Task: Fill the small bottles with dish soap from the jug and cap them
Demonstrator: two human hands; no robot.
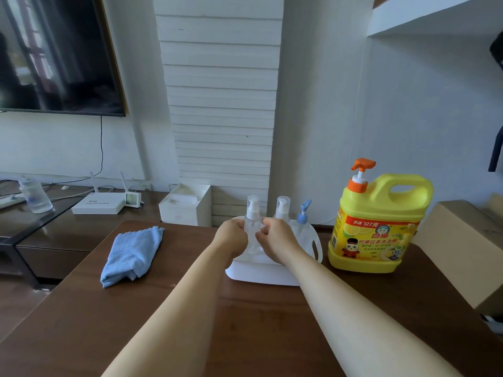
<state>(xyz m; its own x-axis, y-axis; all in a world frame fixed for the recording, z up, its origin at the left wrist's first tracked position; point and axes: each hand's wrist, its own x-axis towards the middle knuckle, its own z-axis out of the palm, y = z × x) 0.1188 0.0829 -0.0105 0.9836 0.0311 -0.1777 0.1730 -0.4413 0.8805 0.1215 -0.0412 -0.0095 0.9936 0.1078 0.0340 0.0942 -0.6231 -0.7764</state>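
I have both hands on the nearest clear spray bottle (252, 227), which stands upright at the left of the white tray (258, 272) on the table (245, 322). My left hand (232, 236) has its fingers curled round the bottle's body. My right hand (275, 235) is curled against the other side and looks to be pinching it, though the fingertips are partly hidden. The overcap and sprayer are on, so nothing is open or filled yet, I judge.

Risks from here:
- The bottle looks empty and light. Twisting the sprayer off with a loose left-hand grip could spin the whole body or let it slip out.
- The second clear bottle (283, 210) stands just behind my right hand, and the blue-pump bottle (303, 220) is beside that. A wrist swing could knock either over on the tray.
- The yellow dish soap jug (378, 227) sits well apart on the right and is big next to a narrow bottle neck. Pumping or pouring off-centre would put soap down the outside, leaving slick fingers and a bad cap thread.
- A removed sprayer set on the table could roll off.
- The blue cloth (133, 251) lies far left, across both arms from the jug, so it is slow to reach if soap spills.
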